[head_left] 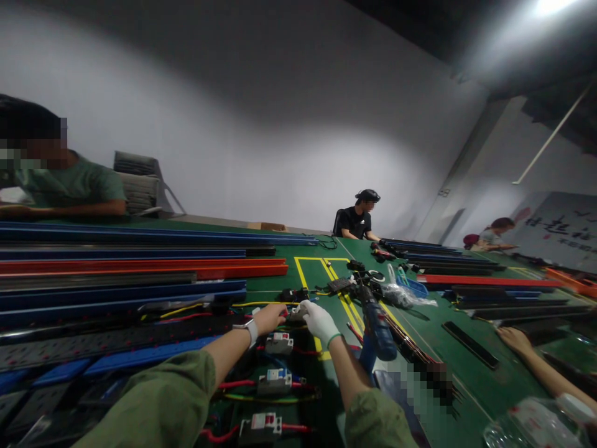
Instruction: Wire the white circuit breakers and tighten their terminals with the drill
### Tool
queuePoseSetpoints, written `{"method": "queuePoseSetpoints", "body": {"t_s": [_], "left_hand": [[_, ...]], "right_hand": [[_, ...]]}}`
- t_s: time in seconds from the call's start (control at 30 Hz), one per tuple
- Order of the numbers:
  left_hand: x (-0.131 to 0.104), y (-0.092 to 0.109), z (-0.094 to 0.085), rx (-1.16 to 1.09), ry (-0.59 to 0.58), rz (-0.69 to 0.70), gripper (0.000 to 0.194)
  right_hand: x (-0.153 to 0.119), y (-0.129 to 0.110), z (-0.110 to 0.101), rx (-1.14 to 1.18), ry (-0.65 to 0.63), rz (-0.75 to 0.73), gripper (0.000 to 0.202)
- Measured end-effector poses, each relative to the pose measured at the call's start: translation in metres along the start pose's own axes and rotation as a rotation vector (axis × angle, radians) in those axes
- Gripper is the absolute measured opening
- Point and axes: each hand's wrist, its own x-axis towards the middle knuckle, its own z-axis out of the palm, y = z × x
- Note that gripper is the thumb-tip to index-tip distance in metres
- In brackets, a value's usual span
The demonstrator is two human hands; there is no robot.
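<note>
My left hand [269, 318], bare with a watch at the wrist, is closed in a pinch by a small red bit; what it holds is too small to make out. My right hand [321, 322] wears a white glove. Its thumb and fingers close on a small grey-white part [295, 315], which looks like a circuit breaker partly hidden by the fingers. Nearer to me lie three more circuit breakers in a column: one [280, 343] just below my hands, one with a blue switch [274, 381], and one with a red switch [260, 427]. Red wires run from them.
A blue power drill [379, 326] stands right of my right hand, near bundled wires [415, 351] and a blue basket [413, 286]. Long blue and orange rails [224, 267] fill the left side. Another person's arm [527, 351] reaches in at right; other people sit around the green table [265, 289].
</note>
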Motion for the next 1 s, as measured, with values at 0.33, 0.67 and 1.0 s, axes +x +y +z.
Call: {"method": "queuePoseSetpoints", "body": {"t_s": [0.33, 0.67, 1.0], "left_hand": [[0.0, -0.004, 0.0, -0.011, -0.02, 0.035, 0.025], [0.004, -0.01, 0.011, -0.001, -0.021, 0.039, 0.022], [0.01, -0.008, 0.014, -0.04, 0.02, 0.088, 0.028]], "right_hand": [[0.002, 0.002, -0.002, 0.006, 0.0, 0.016, 0.035], [0.003, -0.003, 0.001, 0.021, -0.029, -0.038, 0.036], [0.006, -0.004, 0.001, 0.056, 0.003, -0.024, 0.035]]}}
